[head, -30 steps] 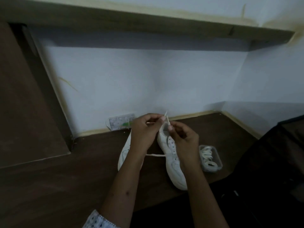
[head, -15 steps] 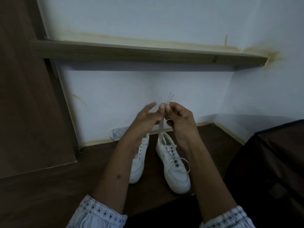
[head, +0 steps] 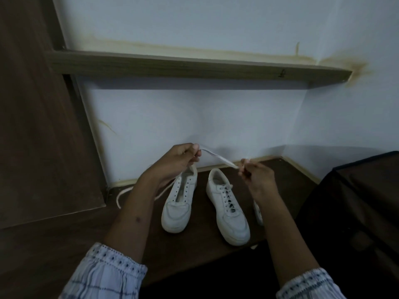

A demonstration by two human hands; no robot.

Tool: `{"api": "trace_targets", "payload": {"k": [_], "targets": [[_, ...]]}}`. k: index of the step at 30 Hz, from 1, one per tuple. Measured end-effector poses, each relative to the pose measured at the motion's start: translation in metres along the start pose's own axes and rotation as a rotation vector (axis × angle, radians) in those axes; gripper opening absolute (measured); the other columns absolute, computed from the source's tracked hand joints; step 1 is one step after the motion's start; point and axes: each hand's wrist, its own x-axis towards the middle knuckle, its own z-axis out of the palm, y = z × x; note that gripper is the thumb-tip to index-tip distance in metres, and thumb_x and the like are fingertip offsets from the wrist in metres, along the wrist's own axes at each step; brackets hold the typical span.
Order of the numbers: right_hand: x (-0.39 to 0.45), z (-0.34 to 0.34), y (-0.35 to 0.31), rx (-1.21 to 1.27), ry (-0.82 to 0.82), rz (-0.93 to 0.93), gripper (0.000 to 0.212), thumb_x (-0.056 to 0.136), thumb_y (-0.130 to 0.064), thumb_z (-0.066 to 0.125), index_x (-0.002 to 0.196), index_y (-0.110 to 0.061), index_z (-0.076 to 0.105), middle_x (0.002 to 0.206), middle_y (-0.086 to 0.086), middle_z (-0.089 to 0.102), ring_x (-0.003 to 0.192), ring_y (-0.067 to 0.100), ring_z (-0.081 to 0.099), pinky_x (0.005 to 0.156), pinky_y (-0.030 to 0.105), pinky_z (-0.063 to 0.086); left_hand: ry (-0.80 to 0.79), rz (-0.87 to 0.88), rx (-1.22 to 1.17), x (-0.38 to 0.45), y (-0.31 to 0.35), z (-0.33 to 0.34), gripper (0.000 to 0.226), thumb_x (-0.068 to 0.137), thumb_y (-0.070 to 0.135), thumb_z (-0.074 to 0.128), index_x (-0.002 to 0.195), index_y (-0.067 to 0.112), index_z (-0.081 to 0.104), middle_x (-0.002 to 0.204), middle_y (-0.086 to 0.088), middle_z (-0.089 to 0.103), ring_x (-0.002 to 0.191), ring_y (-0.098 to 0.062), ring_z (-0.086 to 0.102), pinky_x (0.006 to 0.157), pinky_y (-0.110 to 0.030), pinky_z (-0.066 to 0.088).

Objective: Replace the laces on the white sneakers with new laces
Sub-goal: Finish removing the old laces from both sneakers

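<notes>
- Flat white lace, mid-frame, stretched between both hands above the sneakers.
- Left hand and right hand each pinch it.
- Left sneaker unlaced; right sneaker laced.

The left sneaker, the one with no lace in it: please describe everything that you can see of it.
The left sneaker is a white low-top that looks like smooth leather or something similar, with a thick white sole and a rounded toe facing the camera. Its two rows of eyelets are empty and the tongue lies bare between them. It stands upright on the dark wooden surface, heel toward the wall, beside the laced right sneaker and apart from it. The left hand hides part of its collar.
</notes>
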Motion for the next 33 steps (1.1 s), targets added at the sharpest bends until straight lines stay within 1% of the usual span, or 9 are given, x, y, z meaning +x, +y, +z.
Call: {"api": "trace_targets", "payload": {"k": [5,9,12,16,19,22,25,30,33], "targets": [[0.001,0.005,0.034,-0.53,0.091,-0.176,0.07,0.078,-0.028,0.074,0.137,-0.021,0.037,0.138,0.005,0.039,0.121,0.025,0.047,0.098,0.043,0.048,-0.005,0.122,0.259,0.004,0.003,0.004,0.03,0.102,0.033,0.043,0.085,0.023,0.065,0.098,0.023,0.058,0.097,0.009,0.051,0.089,-0.016,0.04],[-0.014,0.032,0.034,-0.269,-0.513,-0.137,0.065,0.082,-0.008,0.068,0.138,-0.023,0.038,0.134,0.002,0.053,0.121,0.02,0.054,0.092,0.03,0.047,-0.006,0.2,0.425,0.012,-0.004,0.007,0.026,0.099,0.033,0.052,0.09,0.02,0.073,0.098,0.022,0.056,0.097,0.019,0.048,0.101,-0.022,0.033],[-0.014,0.047,0.04,-0.305,-0.744,-0.119,0.048,0.088,-0.02,0.067,0.132,-0.02,0.049,0.121,0.0,0.065,0.115,0.016,0.06,0.099,0.032,0.048,0.052,0.207,0.324,0.011,-0.004,0.009,0.021,0.099,0.028,0.053,0.086,0.023,0.068,0.097,0.02,0.054,0.084,0.016,0.055,0.079,-0.005,0.042],[-0.007,0.039,0.05,-0.362,-0.734,-0.151,0.031,0.098,-0.04,0.047,0.099,-0.017,0.068,0.086,-0.002,0.063,0.077,0.009,0.057,0.081,0.032,0.05,0.407,0.146,0.099,0.013,-0.017,-0.008,0.028,0.103,0.026,0.043,0.082,0.022,0.061,0.096,0.008,0.061,0.09,0.007,0.056,0.071,-0.018,0.044],[0.0,0.036,0.057,-0.395,-0.608,-0.238,0.031,0.104,-0.026,0.038,0.087,-0.011,0.059,0.073,-0.003,0.057,0.063,0.004,0.05,0.065,0.017,0.044,0.576,0.006,0.024,0.014,-0.038,-0.03,0.027,0.104,0.028,0.042,0.091,0.017,0.063,0.112,0.0,0.058,0.107,-0.013,0.049,0.08,-0.025,0.038],[0.011,0.04,0.067,-0.578,-0.521,-0.377,0.03,0.104,-0.014,0.035,0.082,-0.013,0.054,0.081,0.002,0.056,0.072,0.009,0.05,0.065,0.014,0.042,0.42,-0.234,0.276,0.017,-0.063,-0.039,0.02,0.102,0.021,0.047,0.1,0.013,0.066,0.115,-0.007,0.063,0.094,-0.015,0.053,0.07,-0.023,0.04],[0.027,0.045,0.077,-0.87,-0.55,-0.66,0.024,0.103,-0.015,0.039,0.089,-0.008,0.057,0.092,0.01,0.054,0.084,0.017,0.05,0.077,0.027,0.041,0.364,-0.166,0.508,0.018,-0.081,-0.036,0.03,0.102,0.028,0.047,0.124,0.013,0.06,0.132,-0.007,0.059,0.109,-0.019,0.055,0.088,-0.025,0.038],[0.032,0.064,0.076,-0.817,-0.645,-0.765,0.019,0.1,-0.015,0.046,0.093,-0.02,0.063,0.09,0.003,0.057,0.087,0.019,0.056,0.078,0.029,0.044,0.199,0.041,0.066,0.016,-0.079,-0.009,0.048,0.099,0.05,0.031,0.134,0.027,0.055,0.132,0.01,0.058,0.119,0.001,0.052,0.099,-0.02,0.041],[0.025,0.074,0.076,-0.545,-0.635,-0.571,0.02,0.098,-0.011,0.052,0.098,-0.022,0.068,0.096,0.004,0.066,0.085,0.012,0.063,0.07,0.019,0.048,0.141,-0.037,-0.086,0.015,-0.088,0.01,0.046,0.099,0.055,0.025,0.122,0.033,0.059,0.113,0.02,0.064,0.108,0.009,0.057,0.08,-0.007,0.046]]}}
